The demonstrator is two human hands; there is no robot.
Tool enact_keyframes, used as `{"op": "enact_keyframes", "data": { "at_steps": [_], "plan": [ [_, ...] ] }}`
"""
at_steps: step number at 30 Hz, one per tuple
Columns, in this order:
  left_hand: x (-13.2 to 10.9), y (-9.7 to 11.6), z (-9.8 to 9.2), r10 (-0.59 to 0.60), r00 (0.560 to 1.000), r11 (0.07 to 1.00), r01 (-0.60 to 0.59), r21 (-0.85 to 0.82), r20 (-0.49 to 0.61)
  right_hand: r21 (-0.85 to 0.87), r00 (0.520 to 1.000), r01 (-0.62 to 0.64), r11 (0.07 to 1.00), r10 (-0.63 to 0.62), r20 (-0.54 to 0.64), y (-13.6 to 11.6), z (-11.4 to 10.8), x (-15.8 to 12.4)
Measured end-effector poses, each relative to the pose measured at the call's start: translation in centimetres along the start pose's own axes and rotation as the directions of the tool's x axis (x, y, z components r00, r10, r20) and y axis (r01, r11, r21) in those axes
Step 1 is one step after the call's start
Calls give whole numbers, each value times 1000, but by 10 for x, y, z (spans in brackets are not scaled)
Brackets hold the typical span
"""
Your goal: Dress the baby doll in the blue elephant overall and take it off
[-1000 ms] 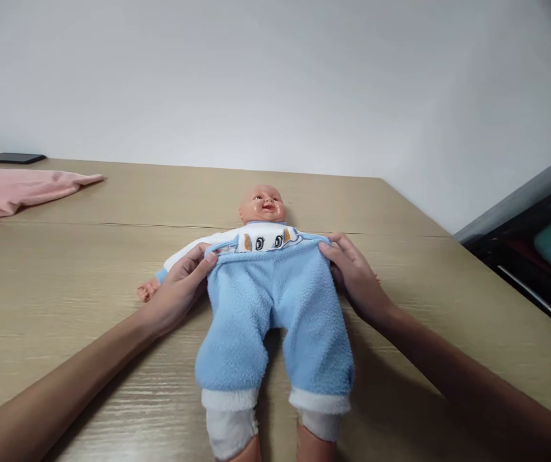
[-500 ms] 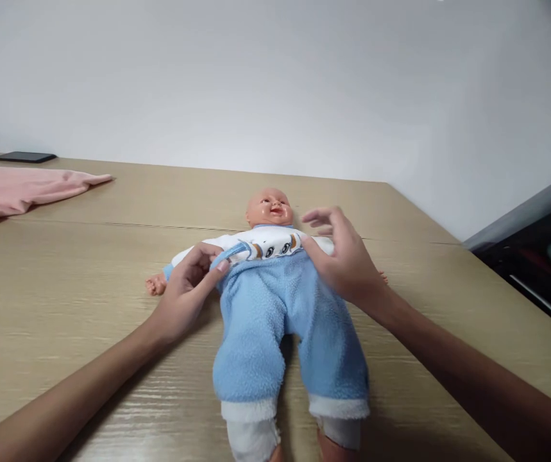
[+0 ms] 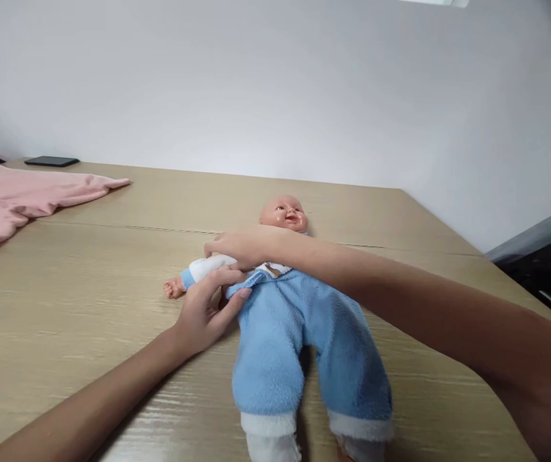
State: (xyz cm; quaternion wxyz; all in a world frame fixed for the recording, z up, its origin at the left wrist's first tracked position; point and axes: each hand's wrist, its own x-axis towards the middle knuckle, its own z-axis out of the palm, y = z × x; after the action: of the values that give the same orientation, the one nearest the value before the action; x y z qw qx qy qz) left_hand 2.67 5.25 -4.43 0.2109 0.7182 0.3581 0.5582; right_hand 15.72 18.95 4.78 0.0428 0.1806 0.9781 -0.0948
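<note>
One bald baby doll lies face up on the bench, legs towards the person, wearing fuzzy blue trousers with white cuffs and a white top with blue wrist trim. The person's left hand grips the trousers' waistband at the hip on that side, thumb in front and fingers tucked behind. The right hand reaches across the chest to the same side, its fingers bent down by the sleeve; whether they pinch any cloth cannot be told. Because the right forearm hides most of the top and the opposite hip, the hem could bunch or the waistband sit crooked unnoticed. Should that forearm lean on the doll, or the left hand tug hard sideways, the body could twist or slide on the smooth surface; a pinch this near the cloth's edge might also slip. Farther out, well apart from the doll, a rumpled pink garment and a flat black device rest towards the pale wall.
</note>
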Motion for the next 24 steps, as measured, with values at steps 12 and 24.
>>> {"op": "enact_keyframes", "data": {
  "at_steps": [12, 24],
  "plan": [
    [-3, -5, -5, 253, 964, 964, -245, -103, 76, 252, 932, 73, 965, 24, -361, 16, -10, -64],
    [35, 16, 5, -486, 871, 784, 397, -477, -75, 372, 963, 113, 921, -10, -268, 14, -7, -76]
  ]
}}
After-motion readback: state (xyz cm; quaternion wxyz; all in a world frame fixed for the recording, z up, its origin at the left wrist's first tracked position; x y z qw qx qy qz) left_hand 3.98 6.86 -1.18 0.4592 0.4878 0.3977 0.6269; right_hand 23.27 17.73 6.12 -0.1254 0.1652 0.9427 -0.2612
